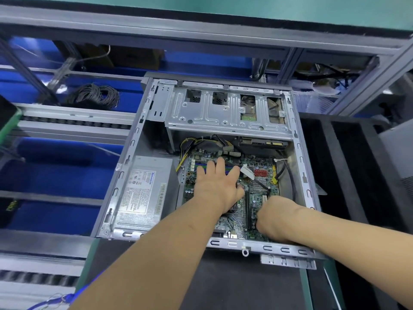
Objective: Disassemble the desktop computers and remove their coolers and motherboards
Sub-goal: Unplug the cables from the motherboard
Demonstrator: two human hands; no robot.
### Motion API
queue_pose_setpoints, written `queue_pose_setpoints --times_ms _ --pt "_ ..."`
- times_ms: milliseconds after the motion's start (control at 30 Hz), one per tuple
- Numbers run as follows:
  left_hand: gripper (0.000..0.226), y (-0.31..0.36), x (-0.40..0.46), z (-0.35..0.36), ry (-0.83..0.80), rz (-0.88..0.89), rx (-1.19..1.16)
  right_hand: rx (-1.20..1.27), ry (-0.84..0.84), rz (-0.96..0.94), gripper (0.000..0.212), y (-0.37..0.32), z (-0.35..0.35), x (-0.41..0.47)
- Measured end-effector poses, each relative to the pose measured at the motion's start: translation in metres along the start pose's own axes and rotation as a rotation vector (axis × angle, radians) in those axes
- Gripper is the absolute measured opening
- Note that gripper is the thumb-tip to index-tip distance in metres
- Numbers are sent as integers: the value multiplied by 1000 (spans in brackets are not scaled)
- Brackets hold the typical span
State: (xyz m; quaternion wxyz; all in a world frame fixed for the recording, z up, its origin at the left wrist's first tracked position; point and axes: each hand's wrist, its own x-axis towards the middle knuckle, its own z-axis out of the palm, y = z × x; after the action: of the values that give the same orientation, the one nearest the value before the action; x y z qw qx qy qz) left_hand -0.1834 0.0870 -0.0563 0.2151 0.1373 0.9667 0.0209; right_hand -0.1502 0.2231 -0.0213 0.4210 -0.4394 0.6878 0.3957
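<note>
An open grey desktop case [134,157] lies flat on the bench in front of me. Its green motherboard [259,193] sits inside, on the right half. My left hand [218,186] rests flat on the board's middle with fingers spread, reaching toward the memory slots, and it covers the processor area. My right hand [273,218] is curled at the board's near right corner, beside a black expansion slot; what the fingers hold is hidden. A silver power supply [143,193] fills the case's left side. No cooler shows.
A metal drive cage [225,110] spans the far end of the case, with yellow and black cables [201,142] below it. Blue bins and a coil of black wire [93,96] lie on the left. A black mat [245,280] covers the bench near me.
</note>
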Motion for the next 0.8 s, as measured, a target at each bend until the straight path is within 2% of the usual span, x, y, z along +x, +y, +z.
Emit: queue_pose_setpoints --times_ms 167,300,333,433,533,633,700,733,800 --pt "53 0 -1 0 -12 -4 -22 36 1 -12 31 -3 -4 -6" --pt "53 -3 4 -1 -14 -5 -18 77 121 21 7 14 -21 -32" --pt "54 -3 3 0 -32 2 -26 83 123 58 16 21 -25 -40" --pt "56 -4 2 0 -16 35 -7 117 137 150 22 35 -28 -46" --pt "58 -7 3 5 1 51 2 250 294 191 20 39 -35 -37" --pt "58 -8 4 7 19 64 14 441 462 281 35 39 -33 -17" --pt "55 -11 5 7 24 79 1 576 497 306 40 39 -30 -6" --pt "52 -12 6 6 27 83 -22 638 488 287 39 39 -28 -3" --pt "48 -14 5 0 37 78 -93 745 480 247 22 44 -25 -3"
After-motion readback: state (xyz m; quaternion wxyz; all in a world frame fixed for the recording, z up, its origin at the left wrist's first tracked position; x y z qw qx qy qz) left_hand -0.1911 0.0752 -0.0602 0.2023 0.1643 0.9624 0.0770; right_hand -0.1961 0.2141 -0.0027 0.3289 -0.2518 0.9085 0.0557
